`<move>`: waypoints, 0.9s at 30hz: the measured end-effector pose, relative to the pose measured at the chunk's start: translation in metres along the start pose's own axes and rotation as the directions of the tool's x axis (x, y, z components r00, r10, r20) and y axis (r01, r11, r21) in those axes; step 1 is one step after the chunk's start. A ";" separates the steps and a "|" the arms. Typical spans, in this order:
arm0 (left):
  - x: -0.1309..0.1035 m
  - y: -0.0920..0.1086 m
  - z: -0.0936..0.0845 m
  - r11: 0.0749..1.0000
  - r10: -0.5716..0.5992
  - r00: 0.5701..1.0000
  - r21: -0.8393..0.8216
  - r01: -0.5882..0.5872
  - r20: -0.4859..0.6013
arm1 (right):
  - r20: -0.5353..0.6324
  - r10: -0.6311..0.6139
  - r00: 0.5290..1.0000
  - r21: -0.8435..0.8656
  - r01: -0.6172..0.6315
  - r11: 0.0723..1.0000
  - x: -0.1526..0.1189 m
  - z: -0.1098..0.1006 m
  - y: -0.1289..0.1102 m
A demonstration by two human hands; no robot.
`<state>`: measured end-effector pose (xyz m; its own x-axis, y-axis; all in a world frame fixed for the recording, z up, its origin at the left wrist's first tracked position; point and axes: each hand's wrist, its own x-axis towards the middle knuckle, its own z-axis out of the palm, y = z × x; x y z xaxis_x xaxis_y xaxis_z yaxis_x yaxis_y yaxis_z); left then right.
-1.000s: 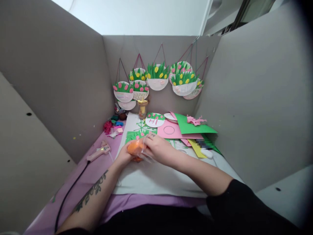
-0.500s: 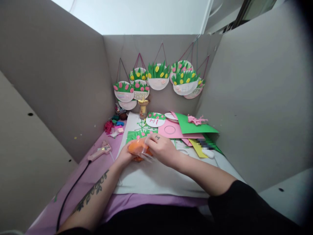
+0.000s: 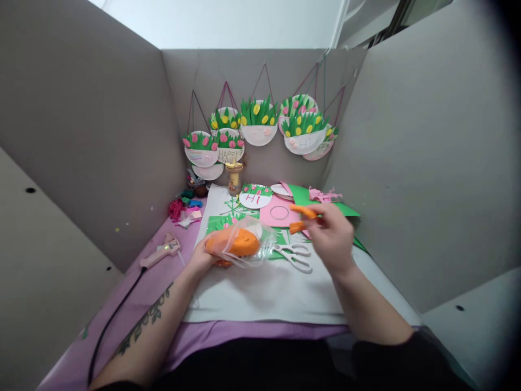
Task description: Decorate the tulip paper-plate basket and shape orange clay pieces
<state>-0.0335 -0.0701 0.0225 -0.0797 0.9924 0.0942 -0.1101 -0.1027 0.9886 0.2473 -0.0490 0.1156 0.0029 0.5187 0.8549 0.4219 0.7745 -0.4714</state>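
Held a clear plastic bag (image 3: 266, 239) in the left hand (image 3: 205, 252), just left of the frame's centre, gripping it closely around an orange lump (image 3: 240, 241) inside, with the loose mouth pointing right. Could not tell how the far fingers stood, being hidden behind the lump. Pinched an orange piece (image 3: 304, 212) in the right hand (image 3: 336, 233), right of centre, raised above the papers and apart from the bag, with two ends sticking out leftward from the narrow grip; could not tell whether joined inside it. Had white-handled scissors (image 3: 299, 266) lying on the white mat (image 3: 264, 304) between the hands and slightly lower in the frame, blades toward the bag. Saw pink paper (image 3: 266, 217) with a round outline behind the orange piece, and a "Hi" plate (image 3: 255, 202) above the bag at mid-frame. Saw also a pink glue gun (image 3: 163, 252) on the purple cloth (image 3: 157, 290) at lower left, and flowered plates (image 3: 259, 133) hanging by strings across the upper middle.
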 end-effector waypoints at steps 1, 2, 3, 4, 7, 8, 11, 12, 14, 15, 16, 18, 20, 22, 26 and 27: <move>0.000 0.001 0.000 1.000 0.006 1.000 0.005 -0.006 -0.001 | -0.080 0.127 0.989 0.119 -0.117 0.986 0.002 -0.005 0.006; 0.000 0.002 0.000 1.000 0.005 1.000 0.007 -0.005 -0.005 | -0.111 0.252 0.961 0.260 -0.216 0.941 0.004 -0.009 0.011; 0.000 0.002 0.001 1.000 0.002 1.000 0.008 -0.002 -0.014 | -0.097 0.364 0.926 0.400 -0.299 0.867 0.005 -0.010 0.016; -0.001 0.003 0.002 1.000 0.001 1.000 0.007 -0.001 -0.025 | -0.048 0.454 0.890 0.523 -0.365 0.770 0.005 -0.008 0.021; -0.003 0.005 0.005 1.000 -0.017 0.998 -0.014 0.016 -0.062 | 0.214 0.611 0.762 0.711 -0.550 0.438 -0.001 0.007 0.028; -0.004 0.006 0.006 0.999 -0.029 0.996 -0.023 0.027 -0.080 | 0.298 0.633 0.714 0.727 -0.600 0.335 -0.003 0.014 0.029; -0.006 0.009 0.007 0.999 -0.040 0.988 -0.042 0.034 -0.146 | 0.468 0.661 0.587 0.721 -0.686 0.098 -0.008 0.033 0.028; -0.007 0.009 0.007 0.998 -0.046 0.984 -0.052 0.037 -0.172 | 0.494 0.667 0.558 0.716 -0.696 0.052 -0.009 0.038 0.028; -0.007 0.011 0.004 0.996 -0.059 0.974 -0.081 0.042 -0.220 | 0.520 0.672 0.528 0.707 -0.707 0.008 -0.010 0.044 0.028; -0.006 0.011 0.002 0.995 -0.067 0.972 -0.087 0.048 -0.227 | 0.530 0.664 0.527 0.704 -0.710 0.002 -0.010 0.046 0.029; -0.006 0.011 0.000 0.995 -0.070 0.973 -0.084 0.053 -0.218 | 0.543 0.648 0.534 0.700 -0.714 0.002 -0.011 0.047 0.030; -0.005 0.011 -0.004 0.996 -0.043 0.979 -0.081 0.028 -0.198 | 0.570 0.600 0.562 0.689 -0.724 0.023 -0.013 0.049 0.030; -0.004 0.010 -0.007 0.995 -0.023 0.982 -0.102 0.004 -0.189 | 0.559 0.551 0.620 0.685 -0.720 0.115 -0.018 0.048 0.029; -0.004 0.010 -0.008 0.991 -0.014 0.980 -0.131 -0.012 -0.197 | 0.518 0.481 0.707 0.651 -0.691 0.314 -0.023 0.045 0.025; -0.005 0.009 -0.007 0.981 -0.021 0.985 -0.191 -0.013 -0.174 | 0.570 0.247 0.783 0.484 -0.563 0.670 -0.036 0.037 0.016; -0.005 0.008 -0.007 0.976 -0.031 0.984 -0.219 -0.008 -0.174 | 0.608 0.186 0.772 0.470 -0.539 0.699 -0.038 0.035 0.015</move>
<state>-0.0414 -0.0760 0.0287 -0.2478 0.9679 0.0416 -0.3235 -0.1231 0.9382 0.2214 -0.0445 0.0681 -0.4702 0.7647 0.4406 -0.1331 0.4320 -0.8920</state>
